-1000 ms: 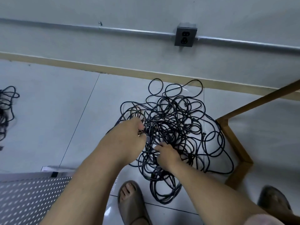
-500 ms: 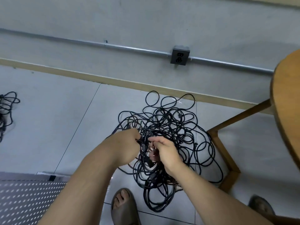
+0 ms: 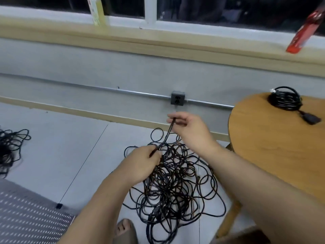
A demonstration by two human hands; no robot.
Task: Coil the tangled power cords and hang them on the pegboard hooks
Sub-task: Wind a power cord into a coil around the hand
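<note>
Right hand (image 3: 190,132) grip pinched on taut black power cord strand (image 3: 166,135), left hand (image 3: 145,162) grip curled round its lower part, above tangled black cord heap (image 3: 175,189) on pale tiled floor (image 3: 70,147), beside round wooden table (image 3: 274,152)

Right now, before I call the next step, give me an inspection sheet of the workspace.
Surface: grey tiled floor; round wooden table at right.
Job's things: tangled cords on floor; second tangle far left; coiled cord on table; pegboard lower left.
Clutter: bottle and red pack on windowsill.
Hands: left hand grips a strand; right hand pinches it higher.
Cables: strand straight between hands; pile knotted.
Surroundings: outlet on wall conduit.
</note>
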